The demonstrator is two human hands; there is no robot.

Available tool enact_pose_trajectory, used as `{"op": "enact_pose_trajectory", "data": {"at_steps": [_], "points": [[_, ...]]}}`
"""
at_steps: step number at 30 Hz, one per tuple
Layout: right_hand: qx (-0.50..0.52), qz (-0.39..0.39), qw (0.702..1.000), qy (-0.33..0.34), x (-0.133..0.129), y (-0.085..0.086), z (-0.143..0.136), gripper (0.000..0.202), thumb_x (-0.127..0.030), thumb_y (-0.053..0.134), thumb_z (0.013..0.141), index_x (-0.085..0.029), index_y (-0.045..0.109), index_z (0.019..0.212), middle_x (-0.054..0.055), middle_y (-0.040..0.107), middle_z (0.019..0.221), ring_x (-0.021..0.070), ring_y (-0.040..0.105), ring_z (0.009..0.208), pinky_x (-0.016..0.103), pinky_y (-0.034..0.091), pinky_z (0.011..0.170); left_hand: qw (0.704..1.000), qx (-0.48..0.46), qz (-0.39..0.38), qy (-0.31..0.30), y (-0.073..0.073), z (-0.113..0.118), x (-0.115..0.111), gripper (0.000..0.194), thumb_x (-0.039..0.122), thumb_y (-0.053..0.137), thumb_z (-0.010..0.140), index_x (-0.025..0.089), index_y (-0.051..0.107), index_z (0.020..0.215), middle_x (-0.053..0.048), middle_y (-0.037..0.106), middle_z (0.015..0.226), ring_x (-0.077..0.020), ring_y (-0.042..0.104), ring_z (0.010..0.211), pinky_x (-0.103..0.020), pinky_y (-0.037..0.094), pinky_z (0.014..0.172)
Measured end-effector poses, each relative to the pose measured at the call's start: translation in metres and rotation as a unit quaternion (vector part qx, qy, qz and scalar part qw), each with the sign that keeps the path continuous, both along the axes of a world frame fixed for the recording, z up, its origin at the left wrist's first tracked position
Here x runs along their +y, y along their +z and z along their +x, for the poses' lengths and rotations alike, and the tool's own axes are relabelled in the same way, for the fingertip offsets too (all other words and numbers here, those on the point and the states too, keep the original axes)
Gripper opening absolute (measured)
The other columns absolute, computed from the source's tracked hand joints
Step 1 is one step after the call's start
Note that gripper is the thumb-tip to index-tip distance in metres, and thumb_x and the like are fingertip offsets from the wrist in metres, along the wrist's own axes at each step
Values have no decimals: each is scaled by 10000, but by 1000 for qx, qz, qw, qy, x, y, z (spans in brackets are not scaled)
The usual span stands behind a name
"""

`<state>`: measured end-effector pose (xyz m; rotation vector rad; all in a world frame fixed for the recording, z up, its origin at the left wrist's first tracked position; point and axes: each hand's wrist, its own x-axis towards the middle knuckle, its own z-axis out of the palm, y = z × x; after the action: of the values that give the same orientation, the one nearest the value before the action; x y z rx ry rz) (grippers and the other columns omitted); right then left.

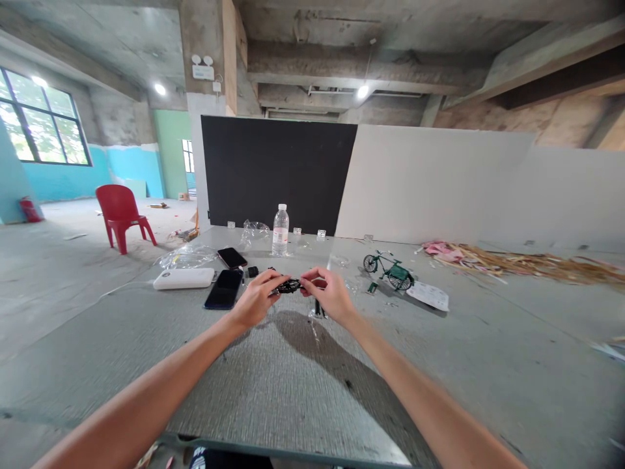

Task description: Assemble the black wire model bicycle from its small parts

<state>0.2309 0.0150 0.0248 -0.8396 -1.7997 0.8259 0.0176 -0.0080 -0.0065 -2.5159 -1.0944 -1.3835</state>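
Observation:
Between my two hands, above the grey table (161,365), is a small black openwork part (289,286). My left hand (257,298) pinches its left end, and the fingers of my right hand (328,291) close on its right end. Just below my right hand, small dark pieces (319,309) lie by some clear plastic. To the right stands a green model bicycle (390,270) with black wheels, a small green piece (372,287) beside it. A white printed sheet or packet (428,296) lies next to its rear wheel.
Left of my hands lie two phones (223,289) (232,258) and a white power bank (183,279) with a cable. A water bottle (280,230) stands behind, near crumpled plastic film (188,256). Straw-like strips (532,264) lie at the far right. A red chair (123,215) stands beyond.

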Motion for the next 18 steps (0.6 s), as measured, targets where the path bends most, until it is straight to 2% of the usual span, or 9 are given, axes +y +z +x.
{"op": "enact_pose_trajectory", "data": {"at_steps": [14,18], "points": [[-21,-9,1000,18,-2,8,2,336,-496,696,783,-173,656,869,57,684,802,181,685,672,340,589,656,1000,8,-17,-22,0,1,-1,543,-2,579,826,246,557,1308,-65,566,1105,-177,585,1015,-360,504,926],[-33,7,999,6,-3,11,4,335,-493,684,796,-171,662,886,56,688,779,176,677,656,331,583,646,999,3,-22,-22,2,2,-1,548,-1,586,825,250,557,1312,-63,561,1098,-177,583,1019,-351,499,927]]}}
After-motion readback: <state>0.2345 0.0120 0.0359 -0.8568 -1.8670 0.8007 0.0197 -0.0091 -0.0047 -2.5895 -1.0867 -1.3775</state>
